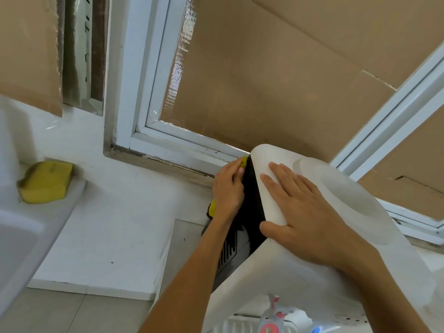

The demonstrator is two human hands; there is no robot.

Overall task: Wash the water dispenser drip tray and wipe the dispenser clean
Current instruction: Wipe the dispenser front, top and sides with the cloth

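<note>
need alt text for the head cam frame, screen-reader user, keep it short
A person's left hand presses a yellow cloth against the black side panel of a white water dispenser, while the right hand lies flat on its top. A yellow sponge sits on a white sink's rim at left; cardboard covers the window behind.
</note>
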